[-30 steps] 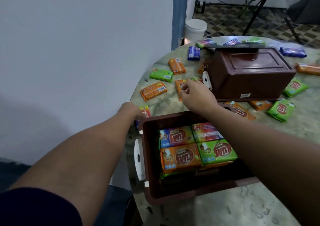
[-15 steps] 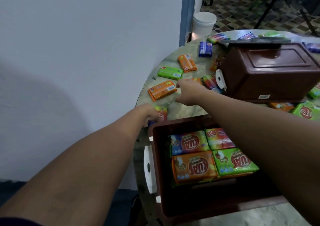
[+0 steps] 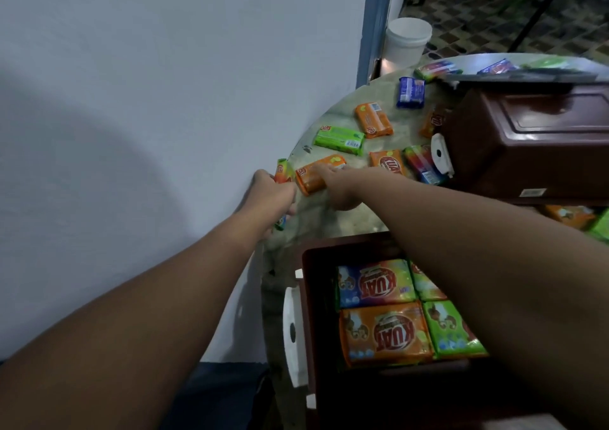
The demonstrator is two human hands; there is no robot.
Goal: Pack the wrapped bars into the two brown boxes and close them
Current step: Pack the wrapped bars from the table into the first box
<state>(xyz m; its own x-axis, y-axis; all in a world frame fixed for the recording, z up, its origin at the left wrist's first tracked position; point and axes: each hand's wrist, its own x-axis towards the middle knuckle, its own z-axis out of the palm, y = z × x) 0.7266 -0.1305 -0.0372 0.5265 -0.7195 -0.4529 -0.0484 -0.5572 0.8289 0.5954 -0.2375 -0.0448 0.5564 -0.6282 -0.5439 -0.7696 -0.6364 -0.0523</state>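
Crossing the near brown box [image 3: 308,301], the right forearm hides part of the packed bars [image 3: 384,332] inside; the far closed box [image 3: 534,139] is cut off at the frame's right edge. Since a second ago, the right hand [image 3: 336,187] has left the bars beside that far box and now lies on an orange bar [image 3: 314,176] near the worktop [image 3: 333,218] rim, fingers curling over it, grip uncertain. The left hand [image 3: 268,195] has lifted a multicoloured bar [image 3: 282,172], gripping it upright at the worktop's edge. Loose bars lie scattered beyond.
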